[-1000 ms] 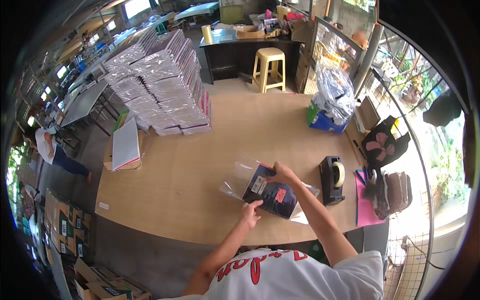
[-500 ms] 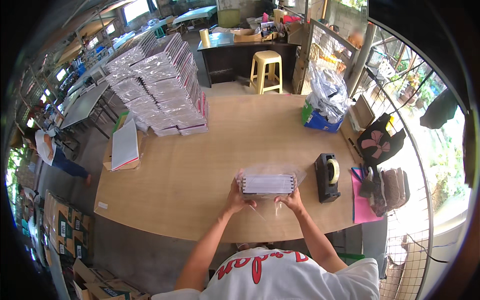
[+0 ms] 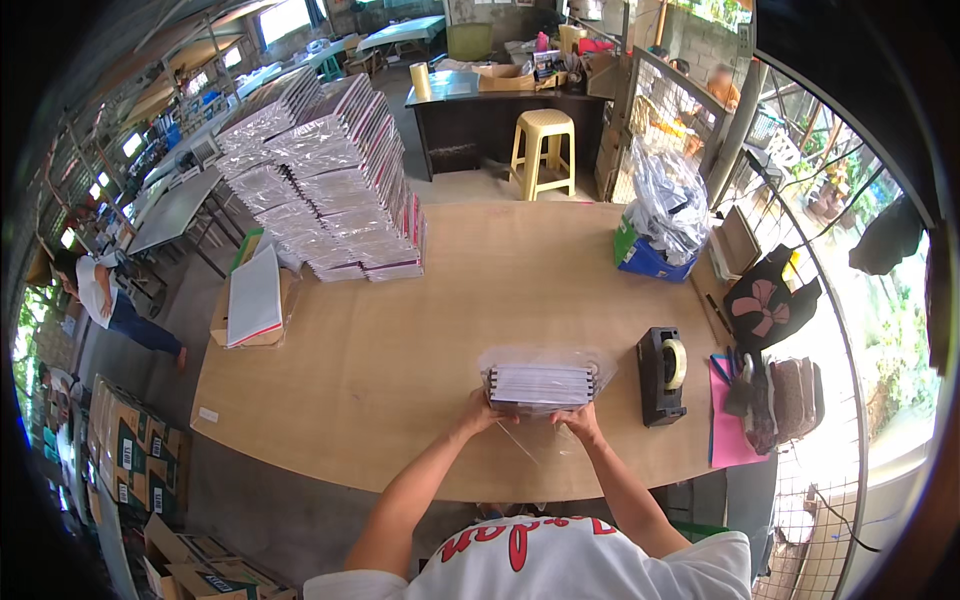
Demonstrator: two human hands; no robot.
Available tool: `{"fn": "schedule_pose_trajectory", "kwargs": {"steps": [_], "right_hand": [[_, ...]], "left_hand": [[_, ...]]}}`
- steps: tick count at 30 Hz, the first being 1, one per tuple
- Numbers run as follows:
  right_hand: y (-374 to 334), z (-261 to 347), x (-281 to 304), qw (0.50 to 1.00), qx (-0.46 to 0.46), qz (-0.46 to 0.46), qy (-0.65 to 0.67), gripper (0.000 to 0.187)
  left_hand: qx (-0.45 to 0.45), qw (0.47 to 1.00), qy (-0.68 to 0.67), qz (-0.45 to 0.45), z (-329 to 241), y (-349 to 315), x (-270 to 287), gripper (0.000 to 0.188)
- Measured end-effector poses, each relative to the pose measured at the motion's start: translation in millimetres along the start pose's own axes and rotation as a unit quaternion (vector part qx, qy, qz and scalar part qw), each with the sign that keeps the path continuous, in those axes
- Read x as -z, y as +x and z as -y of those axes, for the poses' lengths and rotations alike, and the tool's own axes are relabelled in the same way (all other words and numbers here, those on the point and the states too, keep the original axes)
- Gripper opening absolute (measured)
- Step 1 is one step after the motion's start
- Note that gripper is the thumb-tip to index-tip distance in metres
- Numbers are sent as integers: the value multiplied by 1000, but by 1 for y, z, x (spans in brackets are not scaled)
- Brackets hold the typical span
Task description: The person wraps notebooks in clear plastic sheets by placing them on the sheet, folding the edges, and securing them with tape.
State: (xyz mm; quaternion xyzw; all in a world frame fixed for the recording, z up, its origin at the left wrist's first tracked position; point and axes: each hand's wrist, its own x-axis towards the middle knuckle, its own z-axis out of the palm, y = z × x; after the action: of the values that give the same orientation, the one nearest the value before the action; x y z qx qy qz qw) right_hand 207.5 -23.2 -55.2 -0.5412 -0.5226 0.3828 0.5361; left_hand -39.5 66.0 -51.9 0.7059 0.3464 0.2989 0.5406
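Observation:
A bundle of what look like notebooks (image 3: 541, 383), white page edges toward me and dark marks at both ends, sits in a loose clear plastic bag (image 3: 590, 358) near the table's front. My left hand (image 3: 484, 411) grips its near left corner. At the near right corner my right hand (image 3: 579, 421) holds it the same way. The fingertips of both hands are partly hidden under the bundle's near edge. A clear flap of plastic hangs between the hands toward me. To the right of the bundle stands a black tape dispenser (image 3: 655, 385) with a roll of tape (image 3: 676, 364).
Tall stacks of plastic-wrapped notebooks (image 3: 340, 185) rise at the table's far left, beside a sheaf of papers (image 3: 254, 298). A blue-green box of plastic bags (image 3: 655, 262) stands far right. Along the right edge lie a pink sheet (image 3: 733, 430) and folded cloths (image 3: 795, 400).
Both hands have slid from the bundle's sides toward its near corners, with the fingers now at its lower edge. The whole view has shifted slightly.

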Motion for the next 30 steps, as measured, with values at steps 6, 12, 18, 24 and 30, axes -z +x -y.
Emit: {"fn": "schedule_pose_trajectory", "kwargs": {"steps": [6,12,18,24,30], "right_hand": [[7,-14,8,1000,8,15,11,108],[-7,218,12,902,269,-141,-307,77],[46,258,-40,831,291,16,-473,32],[11,276,-20,841,274,49,-465,17],[44,262,25,827,182,-132,-516,25]], "left_hand": [[9,996,75,-50,-1,2,-2,81],[-115,929,6,-352,-109,-51,-31,94],[-138,916,19,-376,-138,-33,-36,74],[-206,912,154,-319,-135,-36,-15,39],[-266,876,386,-117,-144,-44,14,43]]}}
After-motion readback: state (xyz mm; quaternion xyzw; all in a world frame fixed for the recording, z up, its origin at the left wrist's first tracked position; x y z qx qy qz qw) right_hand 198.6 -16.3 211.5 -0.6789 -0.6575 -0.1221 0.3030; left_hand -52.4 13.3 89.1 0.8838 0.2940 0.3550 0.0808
